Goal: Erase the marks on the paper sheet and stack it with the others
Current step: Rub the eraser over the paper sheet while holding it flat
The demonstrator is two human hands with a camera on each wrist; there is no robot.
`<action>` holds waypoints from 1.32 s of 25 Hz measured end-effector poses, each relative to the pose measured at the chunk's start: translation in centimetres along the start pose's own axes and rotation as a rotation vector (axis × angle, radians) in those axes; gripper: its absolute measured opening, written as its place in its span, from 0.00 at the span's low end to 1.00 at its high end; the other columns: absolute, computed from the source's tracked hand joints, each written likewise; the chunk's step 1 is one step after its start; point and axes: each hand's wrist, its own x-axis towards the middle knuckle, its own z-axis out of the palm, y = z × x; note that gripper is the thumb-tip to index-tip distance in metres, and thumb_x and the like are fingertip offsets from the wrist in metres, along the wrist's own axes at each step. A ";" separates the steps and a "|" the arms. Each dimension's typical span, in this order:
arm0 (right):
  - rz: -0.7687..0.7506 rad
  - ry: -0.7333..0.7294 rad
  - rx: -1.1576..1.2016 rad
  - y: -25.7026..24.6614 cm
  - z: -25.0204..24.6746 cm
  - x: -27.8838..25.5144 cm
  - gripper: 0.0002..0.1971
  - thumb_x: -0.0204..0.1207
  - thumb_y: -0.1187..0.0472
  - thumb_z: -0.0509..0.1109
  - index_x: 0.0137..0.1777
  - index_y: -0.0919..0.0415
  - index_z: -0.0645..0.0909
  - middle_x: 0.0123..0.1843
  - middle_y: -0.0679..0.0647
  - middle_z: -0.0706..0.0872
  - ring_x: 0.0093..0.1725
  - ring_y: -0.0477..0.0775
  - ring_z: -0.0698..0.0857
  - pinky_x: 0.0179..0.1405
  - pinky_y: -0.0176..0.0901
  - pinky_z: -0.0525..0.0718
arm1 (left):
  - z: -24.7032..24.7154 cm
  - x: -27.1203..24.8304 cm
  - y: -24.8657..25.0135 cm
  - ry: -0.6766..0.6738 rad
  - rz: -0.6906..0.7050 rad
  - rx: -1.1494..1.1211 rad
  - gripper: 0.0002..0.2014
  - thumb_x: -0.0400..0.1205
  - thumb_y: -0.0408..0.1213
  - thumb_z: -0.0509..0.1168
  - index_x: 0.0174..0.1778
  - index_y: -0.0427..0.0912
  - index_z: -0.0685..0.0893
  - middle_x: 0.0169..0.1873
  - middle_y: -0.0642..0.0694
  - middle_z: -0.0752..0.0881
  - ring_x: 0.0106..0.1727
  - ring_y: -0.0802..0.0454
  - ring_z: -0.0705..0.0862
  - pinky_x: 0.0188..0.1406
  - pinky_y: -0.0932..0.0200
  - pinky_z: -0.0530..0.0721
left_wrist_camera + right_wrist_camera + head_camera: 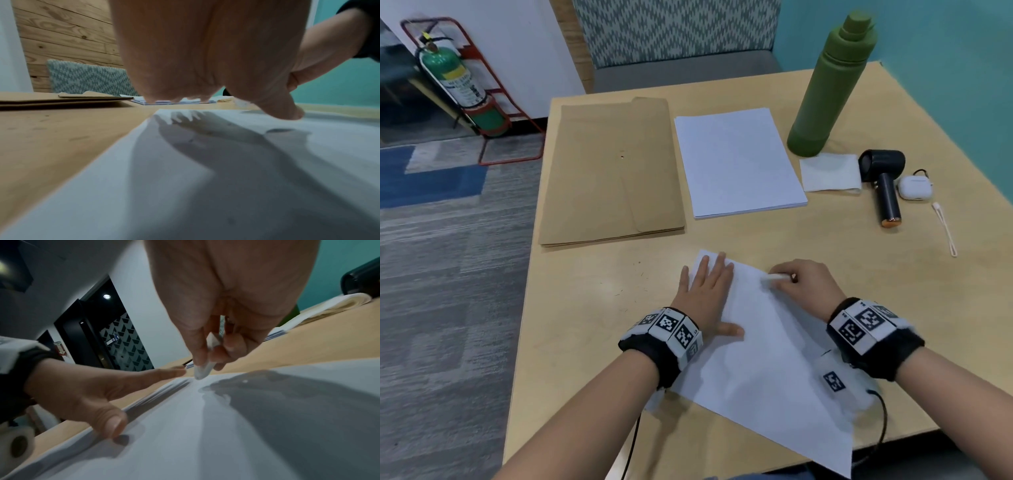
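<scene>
Paper sheet [763,342] pinned flat under left hand [705,294], fingers spread straight.
White eraser [205,368] is pinched by right hand [804,284], tip pressed on sheet just right of left fingertips.

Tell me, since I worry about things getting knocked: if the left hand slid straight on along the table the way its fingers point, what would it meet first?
Probably the stack of white paper. The left hand lies flat on the loose sheet, fingers pointing away from the person; bare table comes first, then likely the stack's near edge, close by the brown envelopes.

Bare forearms, black wristbands [654,349] with white coded tags, trailing black cable [881,425]
</scene>
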 end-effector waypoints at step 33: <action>0.119 0.124 -0.107 -1.5 3.0 -0.4 0.12 0.74 0.67 0.67 0.54 0.67 0.86 0.51 0.65 0.84 0.52 0.62 0.82 0.42 0.35 0.63 | 1.2 1.1 -0.1 -0.036 0.077 0.043 0.58 0.70 0.66 0.67 0.82 0.48 0.33 0.82 0.50 0.31 0.82 0.44 0.32 0.78 0.38 0.34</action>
